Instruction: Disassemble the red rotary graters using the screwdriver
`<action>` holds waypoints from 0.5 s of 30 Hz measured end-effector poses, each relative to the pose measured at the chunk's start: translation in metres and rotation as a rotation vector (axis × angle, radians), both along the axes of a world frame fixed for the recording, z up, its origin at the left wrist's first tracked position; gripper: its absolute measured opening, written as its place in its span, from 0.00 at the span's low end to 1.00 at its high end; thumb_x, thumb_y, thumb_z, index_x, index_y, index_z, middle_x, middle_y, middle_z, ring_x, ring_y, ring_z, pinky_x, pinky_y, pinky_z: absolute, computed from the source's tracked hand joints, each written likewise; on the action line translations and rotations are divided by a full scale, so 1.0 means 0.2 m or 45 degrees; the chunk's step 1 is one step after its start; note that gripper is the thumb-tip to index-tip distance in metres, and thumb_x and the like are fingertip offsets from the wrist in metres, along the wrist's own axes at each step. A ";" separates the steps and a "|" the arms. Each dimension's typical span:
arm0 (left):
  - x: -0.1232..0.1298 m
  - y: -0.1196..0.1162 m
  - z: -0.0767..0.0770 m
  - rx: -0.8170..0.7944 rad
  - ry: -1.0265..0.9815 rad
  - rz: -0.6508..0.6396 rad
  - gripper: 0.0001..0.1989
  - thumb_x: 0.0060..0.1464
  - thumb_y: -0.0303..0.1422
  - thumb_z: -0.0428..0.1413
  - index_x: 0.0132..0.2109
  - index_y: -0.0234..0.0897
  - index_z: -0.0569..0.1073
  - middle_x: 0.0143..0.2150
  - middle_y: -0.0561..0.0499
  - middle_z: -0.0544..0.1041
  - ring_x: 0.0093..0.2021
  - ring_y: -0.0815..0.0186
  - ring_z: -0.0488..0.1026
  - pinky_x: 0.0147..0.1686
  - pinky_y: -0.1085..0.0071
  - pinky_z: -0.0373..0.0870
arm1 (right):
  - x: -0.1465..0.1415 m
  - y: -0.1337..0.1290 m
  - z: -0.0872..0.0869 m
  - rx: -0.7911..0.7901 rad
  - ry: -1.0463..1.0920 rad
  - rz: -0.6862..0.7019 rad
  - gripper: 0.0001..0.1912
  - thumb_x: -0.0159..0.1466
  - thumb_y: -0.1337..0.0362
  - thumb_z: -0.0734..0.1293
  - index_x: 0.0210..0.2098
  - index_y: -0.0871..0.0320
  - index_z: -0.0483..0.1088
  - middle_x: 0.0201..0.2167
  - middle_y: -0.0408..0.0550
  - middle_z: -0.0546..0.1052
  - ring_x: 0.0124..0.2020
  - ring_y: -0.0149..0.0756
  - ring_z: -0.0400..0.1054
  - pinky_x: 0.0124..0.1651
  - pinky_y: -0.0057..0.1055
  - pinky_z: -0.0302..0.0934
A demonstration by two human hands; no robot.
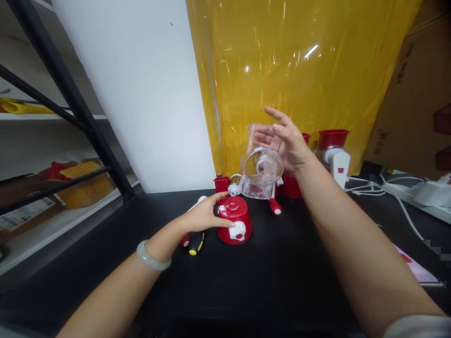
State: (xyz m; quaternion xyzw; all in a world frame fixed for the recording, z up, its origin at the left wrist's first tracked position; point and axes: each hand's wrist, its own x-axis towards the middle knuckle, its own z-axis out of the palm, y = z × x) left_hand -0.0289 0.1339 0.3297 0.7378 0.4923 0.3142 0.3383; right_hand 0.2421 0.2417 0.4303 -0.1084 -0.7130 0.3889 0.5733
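Note:
My left hand [202, 216] is closed round the side of a red base [233, 206] with a white knob [237, 231], which stands on the black table. My right hand [291, 141] is raised at the chute of a clear plastic grater housing [262, 169]. Its index finger and thumb are stretched apart, and other fingers show through the clear plastic. Whether they press on the chute is hard to see. A red-tipped crank handle [275, 206] lies below the housing. Beside it are a metal grating drum [234, 183] and a red pusher [221, 182].
A black-and-yellow handle [196, 244] lies left of the base, near another red-tipped crank [185, 240]. A red-and-white grater [338, 162] stands at the back right. White cables [373, 188] and a power strip [428, 197] are at right. A yellow curtain [299, 61] hangs behind.

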 end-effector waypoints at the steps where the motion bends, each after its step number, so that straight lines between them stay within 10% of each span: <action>1: -0.01 -0.01 0.03 0.013 -0.053 0.042 0.48 0.42 0.40 0.75 0.69 0.39 0.66 0.64 0.35 0.75 0.61 0.45 0.75 0.62 0.44 0.70 | 0.00 -0.01 0.01 0.010 0.007 -0.014 0.42 0.59 0.36 0.69 0.68 0.40 0.58 0.60 0.50 0.76 0.59 0.46 0.72 0.56 0.47 0.71; 9: -0.31 0.04 0.35 0.380 -0.016 0.937 0.44 0.39 0.47 0.75 0.61 0.34 0.73 0.56 0.38 0.80 0.55 0.47 0.78 0.57 0.53 0.74 | -0.03 -0.05 0.00 -0.042 -0.097 0.168 0.46 0.58 0.41 0.73 0.70 0.42 0.54 0.58 0.52 0.77 0.59 0.47 0.73 0.58 0.47 0.70; 15: -0.64 0.24 0.17 0.408 0.230 1.527 0.47 0.39 0.47 0.74 0.63 0.30 0.69 0.62 0.33 0.75 0.61 0.44 0.73 0.60 0.55 0.71 | -0.13 -0.04 -0.11 -0.103 -0.367 0.412 0.50 0.53 0.55 0.81 0.70 0.47 0.56 0.55 0.56 0.78 0.58 0.49 0.73 0.62 0.53 0.67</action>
